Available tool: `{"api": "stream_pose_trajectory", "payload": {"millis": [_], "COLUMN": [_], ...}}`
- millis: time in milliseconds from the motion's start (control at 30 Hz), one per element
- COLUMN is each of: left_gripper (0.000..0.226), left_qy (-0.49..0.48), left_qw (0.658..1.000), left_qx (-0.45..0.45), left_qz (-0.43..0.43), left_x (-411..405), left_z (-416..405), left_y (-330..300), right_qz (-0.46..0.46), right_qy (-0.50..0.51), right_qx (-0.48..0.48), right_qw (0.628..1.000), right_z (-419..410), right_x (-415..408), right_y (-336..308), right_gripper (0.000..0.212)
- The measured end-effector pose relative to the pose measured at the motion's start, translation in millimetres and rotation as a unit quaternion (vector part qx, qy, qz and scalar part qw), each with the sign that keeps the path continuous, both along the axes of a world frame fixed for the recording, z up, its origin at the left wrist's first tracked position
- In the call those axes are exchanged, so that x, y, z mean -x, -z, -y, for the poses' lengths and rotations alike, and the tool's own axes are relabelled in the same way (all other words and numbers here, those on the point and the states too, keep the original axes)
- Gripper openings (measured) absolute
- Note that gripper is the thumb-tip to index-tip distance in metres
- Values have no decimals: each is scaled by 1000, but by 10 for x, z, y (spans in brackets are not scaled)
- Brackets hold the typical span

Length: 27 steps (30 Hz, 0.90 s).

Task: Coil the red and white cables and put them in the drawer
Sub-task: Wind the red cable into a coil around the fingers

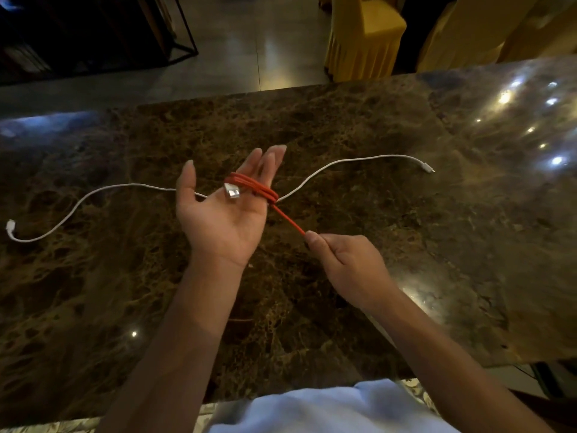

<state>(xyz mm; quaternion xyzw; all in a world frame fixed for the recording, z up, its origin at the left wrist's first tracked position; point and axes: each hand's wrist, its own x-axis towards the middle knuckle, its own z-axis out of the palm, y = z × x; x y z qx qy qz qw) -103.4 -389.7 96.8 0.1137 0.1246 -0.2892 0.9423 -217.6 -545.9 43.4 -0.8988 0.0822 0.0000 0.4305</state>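
Note:
The red cable (254, 187) is wound in several loops around the fingers of my left hand (218, 214), which is held palm up with fingers straight; its silver USB plug (232, 192) lies on the palm. A taut red strand runs down to my right hand (346, 260), whose fingers pinch its free end. The white cable (343, 160) lies uncoiled across the marble table (312, 126) behind my hands, one plug at the far left (11, 226), the other at the right (427, 168). No drawer is in view.
The dark marble table has its far edge near the top and its near edge at my body. Beyond it stand yellow-covered chairs (365, 35) and a black metal frame (184, 42) on the tiled floor.

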Motion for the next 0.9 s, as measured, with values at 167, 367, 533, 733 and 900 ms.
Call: {"api": "stream_pose_trajectory", "payload": {"millis": [167, 367, 533, 733, 900], "left_gripper": [87, 73, 72, 79, 84], "left_qy": [-10, 61, 106, 112, 27], "left_qw": [1000, 995, 987, 987, 992], "left_qx": [-6, -38, -63, -33, -46], "left_qz": [8, 75, 98, 113, 117], "left_x": [-33, 132, 218, 303, 14], "left_z": [62, 119, 154, 120, 85], "left_y": [-18, -98, -194, -345, -326], "right_qz": [-19, -79, 65, 95, 47], "right_qy": [-51, 12, 74, 84, -16], "right_qx": [-15, 166, 217, 200, 124], "right_qw": [998, 983, 971, 972, 991], "right_z": [-113, -119, -177, -32, 44], "right_x": [116, -168, -272, -306, -136], "right_y": [-83, -41, 327, 435, 217], "right_gripper": [56, 58, 52, 52, 52]}}
